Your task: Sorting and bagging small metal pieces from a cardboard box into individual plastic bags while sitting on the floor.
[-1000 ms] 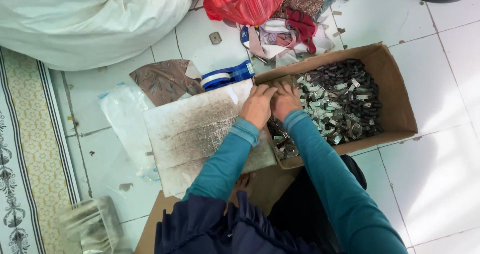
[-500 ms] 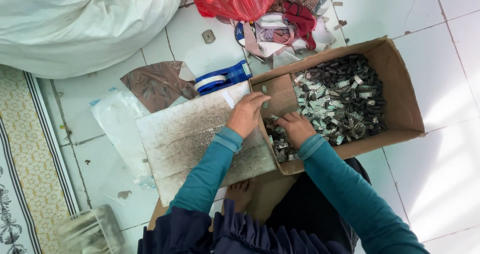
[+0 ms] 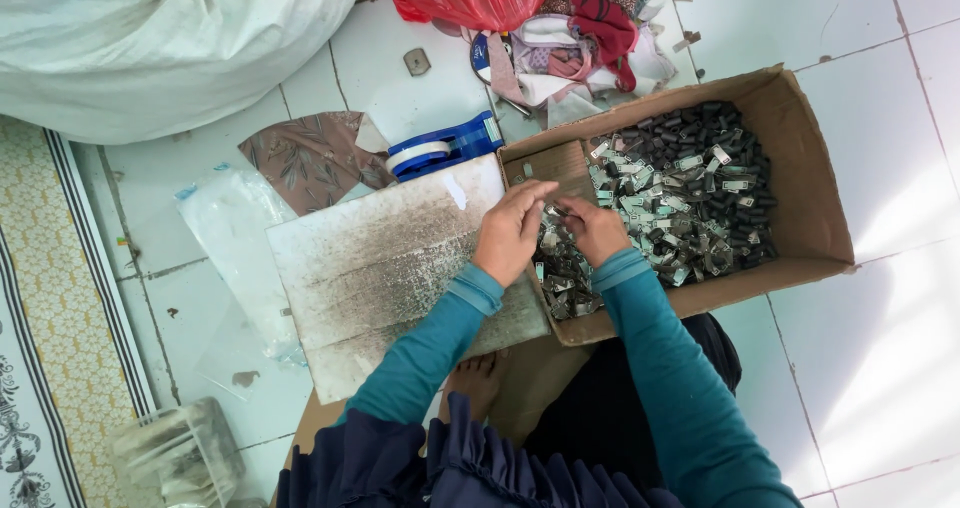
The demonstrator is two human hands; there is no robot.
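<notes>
Small metal clips [image 3: 690, 183] fill the cardboard box [image 3: 815, 193], heaped against its near wall; my left hand [image 3: 512, 230] and right hand [image 3: 594, 230] meet over that corner, fingertips pinched on one clip between them; just beside the box lies a dusty white board [image 3: 390, 268]. Stiff, light and slick, I judge; best nipped by the edges.
</notes>
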